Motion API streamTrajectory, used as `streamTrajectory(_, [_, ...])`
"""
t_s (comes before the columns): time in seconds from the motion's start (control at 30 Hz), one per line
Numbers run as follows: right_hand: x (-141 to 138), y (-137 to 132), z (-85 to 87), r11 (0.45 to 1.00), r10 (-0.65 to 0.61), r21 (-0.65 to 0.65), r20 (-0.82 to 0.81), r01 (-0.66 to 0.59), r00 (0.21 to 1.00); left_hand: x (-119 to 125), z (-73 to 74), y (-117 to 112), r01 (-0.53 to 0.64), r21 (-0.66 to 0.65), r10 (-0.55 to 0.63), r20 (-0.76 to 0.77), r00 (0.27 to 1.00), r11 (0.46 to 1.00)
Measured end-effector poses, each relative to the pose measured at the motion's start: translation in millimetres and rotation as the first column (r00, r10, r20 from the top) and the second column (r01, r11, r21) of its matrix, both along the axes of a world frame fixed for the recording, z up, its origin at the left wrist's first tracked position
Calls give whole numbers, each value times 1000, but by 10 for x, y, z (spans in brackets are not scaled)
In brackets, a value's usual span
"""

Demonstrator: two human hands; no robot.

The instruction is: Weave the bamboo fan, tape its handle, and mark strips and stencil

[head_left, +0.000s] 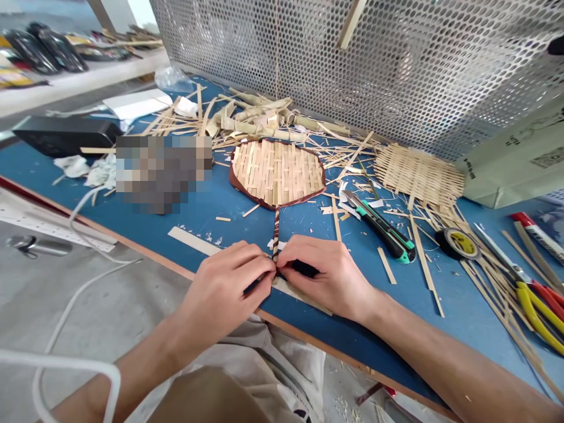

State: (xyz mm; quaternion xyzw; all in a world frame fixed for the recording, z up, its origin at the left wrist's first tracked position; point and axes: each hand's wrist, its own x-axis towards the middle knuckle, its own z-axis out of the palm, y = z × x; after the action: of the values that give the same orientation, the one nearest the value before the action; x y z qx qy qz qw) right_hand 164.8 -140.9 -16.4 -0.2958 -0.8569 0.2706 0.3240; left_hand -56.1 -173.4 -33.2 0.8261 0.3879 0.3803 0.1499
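At the far left of the blue worktable (pixel 304 220), a black box (pixel 66 135) lies among scraps. Your left hand (pixel 229 288) rests at the near edge, thumb and forefinger closed in a tight pinch on the near end of the striped handle (pixel 276 232). The woven bamboo fan (pixel 277 173) lies flat mid-table, just beyond, with its handle pointing at you. Your right hand (pixel 330 276) meets the left there, fingertips pinched on the same end, with something dark under its fingers. To the right lie a green utility knife (pixel 381 223), a tape roll (pixel 460 242), a woven mat (pixel 418 173) farther back and yellow-handled pliers (pixel 537 305).
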Motion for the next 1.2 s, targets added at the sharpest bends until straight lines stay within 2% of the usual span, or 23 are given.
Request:
streamTrajectory(0.13, [-4, 8, -32, 1000, 10, 23, -2, -10, 1000, 23, -11, -131, -55, 37, 55, 24, 998, 998])
streamTrajectory(0.27, [-14, 17, -43, 998, 22, 50, -4, -22, 1000, 31, -19, -157, -117, 48, 117, 2, 993, 992])
streamTrajectory(0.43, [-24, 22, -23, 1000, 25, 16, -8, -24, 1000, 34, -45, -118, -111, 56, 112, -8, 994, 992])
streamTrajectory(0.53, [-23, 38, -36, 997, -17, 74, 39, 14, 999, 34, -51, -133, -127, 93, 128, -6, 992, 988])
streamTrajectory(0.77, [-9, 84, -83, 996, -16, 85, 79, 9, 997, -4, -42, -250, -129, 145, 136, -38, 990, 981])
streamTrajectory(1.2, [-42, 72, -61, 996, -41, 78, 83, 35, 996, -66, -102, -430, -172, 209, 188, -58, 980, 963])
